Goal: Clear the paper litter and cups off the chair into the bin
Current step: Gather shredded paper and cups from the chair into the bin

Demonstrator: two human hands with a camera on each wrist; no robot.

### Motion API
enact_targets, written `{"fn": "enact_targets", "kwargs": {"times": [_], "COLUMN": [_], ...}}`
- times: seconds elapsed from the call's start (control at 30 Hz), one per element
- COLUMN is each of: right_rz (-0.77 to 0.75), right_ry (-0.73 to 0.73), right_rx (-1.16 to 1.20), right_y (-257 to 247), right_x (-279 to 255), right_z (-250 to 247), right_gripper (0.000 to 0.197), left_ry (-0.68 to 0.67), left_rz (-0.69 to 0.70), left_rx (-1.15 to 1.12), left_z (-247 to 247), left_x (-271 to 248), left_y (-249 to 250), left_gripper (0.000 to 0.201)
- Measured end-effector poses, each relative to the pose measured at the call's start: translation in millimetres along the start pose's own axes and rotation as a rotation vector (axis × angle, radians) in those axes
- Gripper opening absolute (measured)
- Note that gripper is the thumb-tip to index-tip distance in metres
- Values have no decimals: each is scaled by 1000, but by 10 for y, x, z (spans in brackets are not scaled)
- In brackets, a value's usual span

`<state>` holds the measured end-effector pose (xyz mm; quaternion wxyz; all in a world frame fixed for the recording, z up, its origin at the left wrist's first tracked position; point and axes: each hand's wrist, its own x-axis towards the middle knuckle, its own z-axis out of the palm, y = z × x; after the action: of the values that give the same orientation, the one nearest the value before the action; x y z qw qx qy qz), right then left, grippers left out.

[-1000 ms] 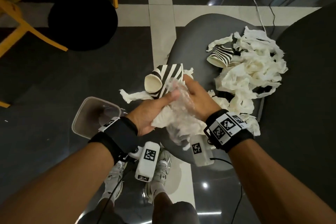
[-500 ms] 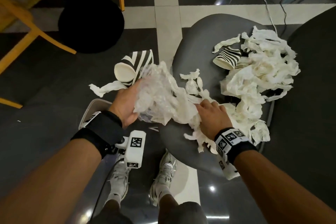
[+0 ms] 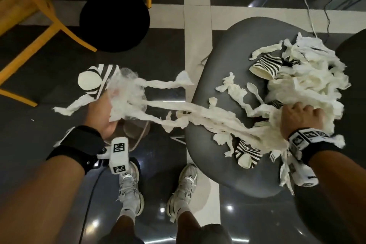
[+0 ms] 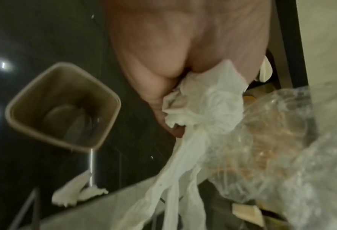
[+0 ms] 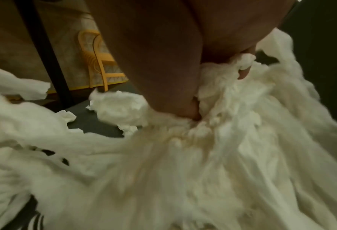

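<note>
My left hand [image 3: 103,112] grips a bundle of a black-and-white striped cup [image 3: 95,81], crinkled clear plastic [image 4: 272,140] and white tissue, held above the beige bin [image 4: 63,107] on the floor. Long paper strips [image 3: 198,112] stretch from that bundle across to the grey chair seat [image 3: 217,55]. My right hand [image 3: 301,119] digs into the big heap of torn paper [image 3: 309,85] on the seat, fingers curled into it [image 5: 244,73]. A striped cup [image 3: 265,67] lies by the heap, another [image 3: 247,152] at the seat's front edge, and a white spoon [image 3: 254,90] between them.
Yellow wooden chair legs [image 3: 39,16] and a round black base [image 3: 114,24] stand to the far left. A thin cable [image 3: 309,6] runs behind the seat. My shoes [image 3: 130,184] stand just in front of the bin and the chair. A dark object [image 3: 352,65] borders the seat's right side.
My left hand carried the cup, plastic and tissue leftward over the bin. My right hand let go of that bundle, moved right and grabbed the heap. Strips now stretch between both hands.
</note>
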<state>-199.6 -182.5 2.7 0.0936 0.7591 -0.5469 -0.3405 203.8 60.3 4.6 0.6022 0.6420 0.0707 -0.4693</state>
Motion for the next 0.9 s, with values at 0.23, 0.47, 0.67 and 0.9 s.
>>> {"fn": "enact_targets", "kwargs": {"times": [0.23, 0.47, 0.67, 0.9], "right_rz": [-190, -826, -695, -314], "right_ry": [149, -561, -769, -382], "right_rx": [191, 1147, 1350, 1108], "right_y": [-827, -3300, -4520, -5037], "right_x": [-526, -1020, -863, -599], "right_z": [-647, -1074, -719, -310], "right_gripper": [90, 107, 12, 18], "left_ry": [209, -100, -101, -191], "left_rz": [-136, -270, -237, -32], "left_rx": [559, 650, 680, 772], "left_z": [-614, -1091, -1967, -2025], "left_x": [273, 391, 990, 1502], "left_y": [-254, -451, -709, -1103], "left_gripper": [30, 14, 30, 36]}}
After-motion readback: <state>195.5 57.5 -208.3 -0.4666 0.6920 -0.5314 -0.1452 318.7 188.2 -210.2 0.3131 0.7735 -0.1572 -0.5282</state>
